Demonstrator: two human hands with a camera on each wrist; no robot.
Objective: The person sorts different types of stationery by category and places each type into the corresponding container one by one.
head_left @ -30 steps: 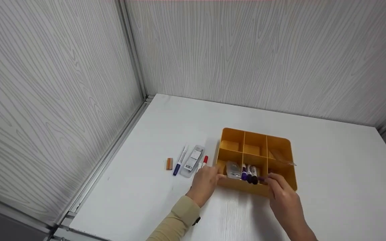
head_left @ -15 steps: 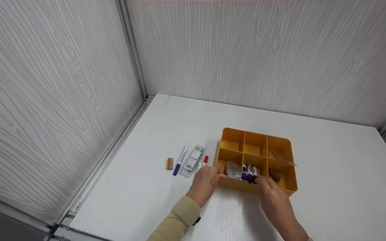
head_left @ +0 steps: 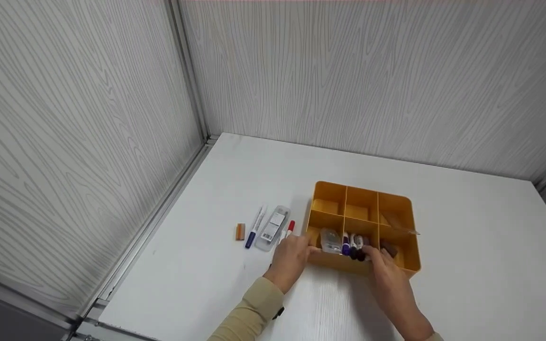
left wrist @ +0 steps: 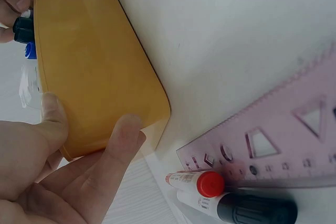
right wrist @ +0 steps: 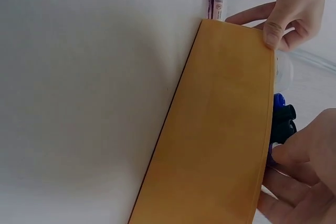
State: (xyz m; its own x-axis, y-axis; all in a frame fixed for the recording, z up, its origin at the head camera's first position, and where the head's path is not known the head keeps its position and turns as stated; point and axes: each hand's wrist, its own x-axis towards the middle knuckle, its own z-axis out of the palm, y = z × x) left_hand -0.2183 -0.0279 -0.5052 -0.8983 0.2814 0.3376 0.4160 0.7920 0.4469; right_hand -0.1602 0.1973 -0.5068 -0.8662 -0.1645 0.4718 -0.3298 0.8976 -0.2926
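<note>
A yellow-orange organizer box (head_left: 344,265) with several compartments sits on the white table. At its front left corner my left hand (head_left: 289,258) grips the wall, thumb over the rim and fingers along the outside in the left wrist view. My right hand (head_left: 389,279) is at the front middle compartment, where its fingers pinch a marker (right wrist: 270,156), mostly hidden, with a dark purplish-blue end. Beside it lean several markers (head_left: 353,250) with blue and dark caps. The front left compartment holds a clear plastic case (head_left: 331,240). A brown block (head_left: 388,248) lies in the front right one.
Left of the box lie a labelled clear case (head_left: 273,228), a blue-capped marker (head_left: 254,231), an orange eraser-like block (head_left: 240,231) and a red-capped marker (left wrist: 210,183). A pinkish set square (left wrist: 262,150) and a black-capped marker (left wrist: 257,208) lie near my left hand.
My right hand has moved left from the front right compartment to the middle one with the marker, uncovering the brown block. My left hand has stayed at the box corner.
</note>
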